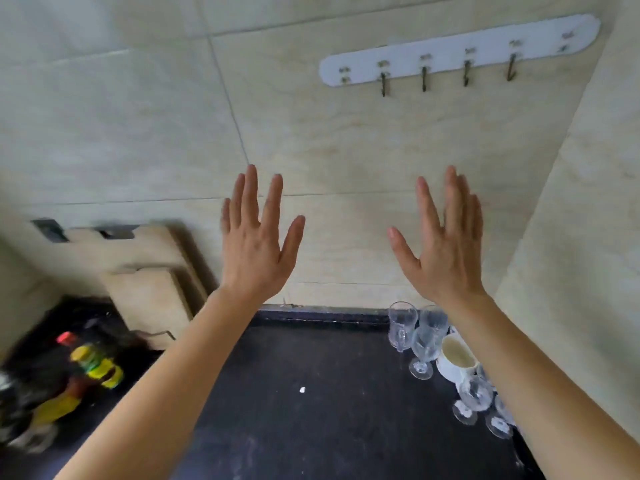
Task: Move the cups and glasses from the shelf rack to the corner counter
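Observation:
Both hands are raised in front of the tiled wall, fingers spread, holding nothing: my left hand (258, 237) and my right hand (441, 240). Below my right forearm, in the corner of the black counter (311, 393), stand several clear stemmed glasses: one glass mug (401, 325) at the back, a wine glass (425, 348) in front of it, another wine glass (473, 396) nearer me. A white cup (453, 358) stands among them. My right arm hides part of this group. The shelf rack is out of sight.
Two wooden cutting boards (145, 271) lean against the wall at the left. Bottles with yellow and red caps (93, 365) stand blurred at the lower left. A white hook strip (457, 53) hangs high on the wall. A small white speck (302, 389) lies on the counter.

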Available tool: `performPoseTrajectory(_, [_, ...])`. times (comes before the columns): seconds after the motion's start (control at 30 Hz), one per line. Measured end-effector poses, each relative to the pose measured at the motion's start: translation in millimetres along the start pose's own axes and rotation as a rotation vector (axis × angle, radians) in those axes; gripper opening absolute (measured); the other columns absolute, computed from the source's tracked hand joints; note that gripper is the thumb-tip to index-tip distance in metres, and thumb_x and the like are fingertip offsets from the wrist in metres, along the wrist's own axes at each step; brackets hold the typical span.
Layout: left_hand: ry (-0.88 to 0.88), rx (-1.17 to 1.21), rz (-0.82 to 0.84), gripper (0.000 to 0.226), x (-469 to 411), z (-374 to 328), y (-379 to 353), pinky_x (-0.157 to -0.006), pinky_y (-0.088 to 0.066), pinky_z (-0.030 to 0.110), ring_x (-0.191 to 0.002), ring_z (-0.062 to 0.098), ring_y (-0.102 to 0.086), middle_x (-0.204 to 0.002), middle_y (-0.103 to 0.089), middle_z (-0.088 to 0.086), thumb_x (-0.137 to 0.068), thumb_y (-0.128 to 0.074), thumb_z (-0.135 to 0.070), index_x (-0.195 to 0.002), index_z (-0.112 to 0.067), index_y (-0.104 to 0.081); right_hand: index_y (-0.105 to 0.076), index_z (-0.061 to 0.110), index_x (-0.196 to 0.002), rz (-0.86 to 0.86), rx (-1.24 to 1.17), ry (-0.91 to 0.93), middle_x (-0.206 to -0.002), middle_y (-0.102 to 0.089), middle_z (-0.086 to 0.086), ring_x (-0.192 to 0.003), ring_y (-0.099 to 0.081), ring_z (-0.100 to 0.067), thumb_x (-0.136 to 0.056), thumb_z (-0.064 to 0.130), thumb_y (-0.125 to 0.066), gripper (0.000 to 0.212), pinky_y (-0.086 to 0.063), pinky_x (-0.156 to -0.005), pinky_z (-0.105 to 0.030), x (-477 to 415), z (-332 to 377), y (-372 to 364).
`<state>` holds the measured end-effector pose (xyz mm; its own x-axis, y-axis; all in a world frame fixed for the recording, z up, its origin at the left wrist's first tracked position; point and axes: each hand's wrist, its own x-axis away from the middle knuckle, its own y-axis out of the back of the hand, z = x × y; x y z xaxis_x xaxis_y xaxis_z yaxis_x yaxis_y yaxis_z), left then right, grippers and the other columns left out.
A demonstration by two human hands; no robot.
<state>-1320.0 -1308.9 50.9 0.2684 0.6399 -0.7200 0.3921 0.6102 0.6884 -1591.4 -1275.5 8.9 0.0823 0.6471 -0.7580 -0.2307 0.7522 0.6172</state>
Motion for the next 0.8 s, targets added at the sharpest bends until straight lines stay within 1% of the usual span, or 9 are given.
performPoseTrajectory(0.17, [0.267,-0.252,0.031,0.069,87.4,91.5,104.4,-0.117,-0.02,0.06,-0.152,0.038,-0.009,-0.164,-0.011,0.023,-0.102,-0.035,-0.05,-0.157,-0.012,-0.022,-0.013,0.016,-0.163,0.134,-0.247,0.203,-0.168,-0.001,-0.026,-0.155,-0.007,-0.044,-0.099,0.063,-0.042,0.085,-0.008,-0.124,-0.058,0.5,142.6,-61.6])
performPoseTrajectory(0.23, [0.372,-0.335,0.007,0.069,120.6,117.1,150.2,-0.117,-0.02,0.059,-0.151,0.038,-0.011,-0.163,-0.012,0.024,-0.102,-0.036,-0.05,-0.157,-0.013,-0.022,-0.009,0.018,-0.164,0.176,-0.345,0.289,-0.169,0.001,-0.024,-0.156,-0.004,-0.042,-0.098,0.064,-0.04,0.086,-0.005,-0.125,-0.056,10.8,207.7,-69.0])
performPoseTrajectory(0.3, [0.474,-0.391,-0.03,0.068,151.3,138.3,196.4,-0.118,-0.019,0.057,-0.152,0.037,-0.011,-0.164,-0.013,0.023,-0.102,-0.036,-0.051,-0.157,-0.013,-0.022,-0.01,0.018,-0.164,0.181,-0.436,0.383,-0.169,0.002,-0.022,-0.156,-0.002,-0.04,-0.098,0.064,-0.04,0.085,0.001,-0.125,-0.051,23.2,272.0,-65.4])
performPoseTrajectory(0.37, [0.533,-0.445,-0.073,0.068,184.4,159.0,242.6,-0.119,-0.019,0.056,-0.152,0.036,-0.011,-0.164,-0.013,0.023,-0.102,-0.034,-0.051,-0.157,-0.012,-0.024,-0.013,0.018,-0.163,0.161,-0.506,0.495,-0.169,0.0,-0.022,-0.157,-0.002,-0.04,-0.098,0.063,-0.042,0.085,0.003,-0.125,-0.05,36.0,336.0,-57.6])
performPoseTrajectory(0.43, [0.581,-0.491,-0.108,0.069,224.4,179.3,291.0,-0.119,-0.018,0.056,-0.152,0.035,-0.009,-0.164,-0.012,0.021,-0.101,-0.033,-0.051,-0.157,-0.012,-0.023,-0.015,0.017,-0.163,0.127,-0.574,0.585,-0.169,-0.005,-0.024,-0.156,-0.008,-0.042,-0.098,0.062,-0.042,0.083,-0.005,-0.125,-0.055,51.3,401.7,-47.2])
performPoseTrajectory(0.5, [0.621,-0.537,-0.131,0.069,274.1,200.6,343.1,-0.118,-0.018,0.057,-0.152,0.035,-0.009,-0.165,-0.01,0.021,-0.101,-0.034,-0.05,-0.157,-0.013,-0.023,-0.013,0.019,-0.163,0.103,-0.646,0.652,-0.168,-0.007,-0.024,-0.156,-0.009,-0.041,-0.099,0.062,-0.041,0.082,-0.01,-0.125,-0.058,74.0,471.1,-34.9])
performPoseTrajectory(0.63, [0.716,-0.653,-0.168,0.068,394.0,242.1,458.3,-0.116,-0.02,0.06,-0.152,0.038,-0.01,-0.164,-0.011,0.022,-0.102,-0.036,-0.048,-0.157,-0.011,-0.021,-0.017,0.016,-0.163,0.092,-0.775,0.788,-0.168,-0.008,-0.025,-0.156,-0.009,-0.042,-0.1,0.063,-0.039,0.082,-0.01,-0.124,-0.061,142.5,626.5,-1.1])
performPoseTrajectory(0.73, [0.801,-0.766,-0.164,0.071,482.3,266.3,551.8,-0.117,-0.018,0.06,-0.152,0.036,-0.008,-0.165,-0.009,0.02,-0.101,-0.033,-0.052,-0.158,-0.013,-0.019,-0.023,0.012,-0.161,0.081,-0.888,0.89,-0.168,-0.01,-0.026,-0.156,-0.009,-0.041,-0.099,0.061,-0.047,0.082,-0.01,-0.124,-0.061,201.9,747.1,36.4])
performPoseTrajectory(0.8, [0.87,-0.845,-0.163,0.071,536.0,272.9,611.1,-0.117,-0.017,0.061,-0.153,0.035,-0.006,-0.166,-0.006,0.019,-0.101,-0.034,-0.053,-0.159,-0.014,-0.018,-0.023,0.013,-0.161,0.101,-0.979,0.939,-0.168,-0.01,-0.024,-0.156,-0.008,-0.04,-0.099,0.059,-0.05,0.082,-0.011,-0.124,-0.06,241.8,820.4,68.5])
